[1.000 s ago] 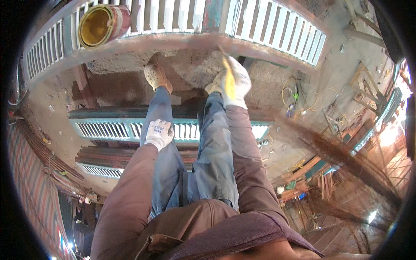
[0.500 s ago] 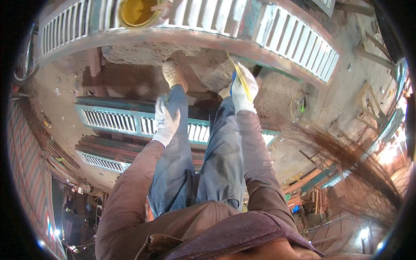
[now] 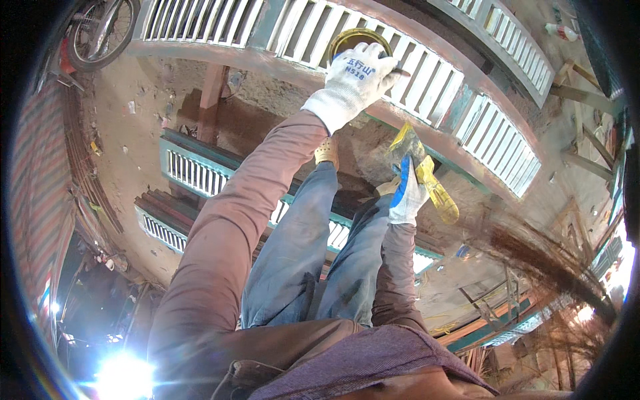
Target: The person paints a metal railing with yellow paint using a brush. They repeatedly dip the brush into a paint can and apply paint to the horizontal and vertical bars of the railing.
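Observation:
My left hand (image 3: 357, 80), in a white glove with printed marks on its back, reaches forward to a round, gold-rimmed can (image 3: 359, 35). Its fingers bend over the can's near rim, and the palm side is hidden. A small brown tip beside the thumb is too unclear to name. The can stands on the white slats of a long louvred wooden panel (image 3: 303, 30). Lower right, my right hand (image 3: 409, 197), its glove blue on the palm side, is closed round a putty knife (image 3: 408, 143). The grey blade bears yellow smears; a long yellow piece (image 3: 439, 193) sticks out beside the hand.
Beyond lies another slatted panel (image 3: 510, 33). More louvred frames (image 3: 197, 172) lie stacked low around my legs. A bicycle wheel (image 3: 100, 33) stands far left, wooden trestles (image 3: 587, 97) at the right. A dark, bristly blurred shape (image 3: 540, 260) crosses the lower right.
My left hand has gone from beside my knee forward to the can. My right hand has turned, showing the grey blade. The view has swung, so the panel and can appear farther right.

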